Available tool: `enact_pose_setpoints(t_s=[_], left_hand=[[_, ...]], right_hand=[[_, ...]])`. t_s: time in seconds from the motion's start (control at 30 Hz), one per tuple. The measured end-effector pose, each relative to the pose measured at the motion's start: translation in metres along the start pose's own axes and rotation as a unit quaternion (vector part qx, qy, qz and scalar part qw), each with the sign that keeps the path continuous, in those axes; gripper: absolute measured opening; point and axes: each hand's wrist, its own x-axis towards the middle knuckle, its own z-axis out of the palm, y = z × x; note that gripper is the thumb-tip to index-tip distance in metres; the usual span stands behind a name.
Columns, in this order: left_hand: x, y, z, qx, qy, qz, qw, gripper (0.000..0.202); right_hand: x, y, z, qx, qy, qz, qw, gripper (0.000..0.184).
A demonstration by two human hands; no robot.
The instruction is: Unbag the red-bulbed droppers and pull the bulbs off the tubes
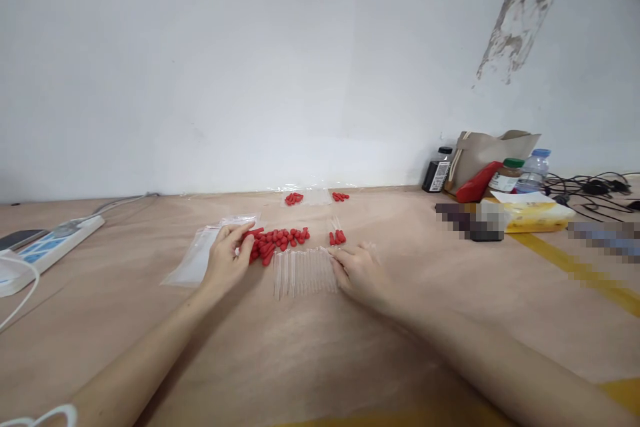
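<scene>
A heap of small red caps (pixel 279 241) lies on the brown tabletop (pixel 320 347). My left hand (pixel 227 260) rests at the heap's left edge, fingers curled with the fingertips touching the caps. In front of the heap lies a row of clear plastic tubes (pixel 304 271), side by side. My right hand (pixel 358 270) lies at the right end of that row, fingers bent and touching the tubes. A small cluster of red caps (pixel 337 237) sits just beyond that hand. Left of my left hand lie clear plastic bags (pixel 196 259).
Two bagged groups of red caps (pixel 294 198) lie near the wall. A white power strip (pixel 55 244) with cables sits at the far left. Bottles (pixel 438 171), a beige bag (pixel 493 150), a yellow tissue pack (pixel 536 213) and black cables (pixel 590 187) crowd the right.
</scene>
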Motion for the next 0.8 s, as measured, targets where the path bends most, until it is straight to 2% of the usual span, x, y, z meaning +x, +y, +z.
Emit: enact_pose_setpoints(t_s=[0.13, 0.23, 0.3, 0.47, 0.6, 0.8], left_hand=[[0.026, -0.01, -0.01, -0.017, -0.049, -0.074, 0.996, 0.041], [0.045, -0.019, -0.015, 0.0, -0.044, -0.116, 0.992, 0.037], [0.053, -0.023, -0.014, 0.001, -0.043, -0.122, 0.992, 0.038], [0.054, -0.018, 0.007, 0.041, -0.118, -0.06, 0.99, 0.033], [0.045, -0.017, 0.022, 0.104, -0.149, -0.009, 0.983, 0.022], [0.039, -0.02, 0.024, 0.137, -0.174, 0.001, 0.975, 0.02]], right_hand=[[0.011, -0.008, 0.017, -0.062, -0.003, -0.024, 0.998, 0.019], [0.011, -0.012, 0.026, -0.087, 0.004, -0.034, 0.996, 0.015], [0.009, -0.013, 0.029, -0.092, 0.003, -0.04, 0.995, 0.014], [0.006, -0.015, 0.029, -0.065, 0.015, -0.026, 0.997, 0.017], [0.004, -0.019, 0.025, -0.03, 0.021, -0.024, 0.999, 0.019], [0.0, -0.02, 0.018, -0.01, -0.008, -0.019, 1.0, 0.027]])
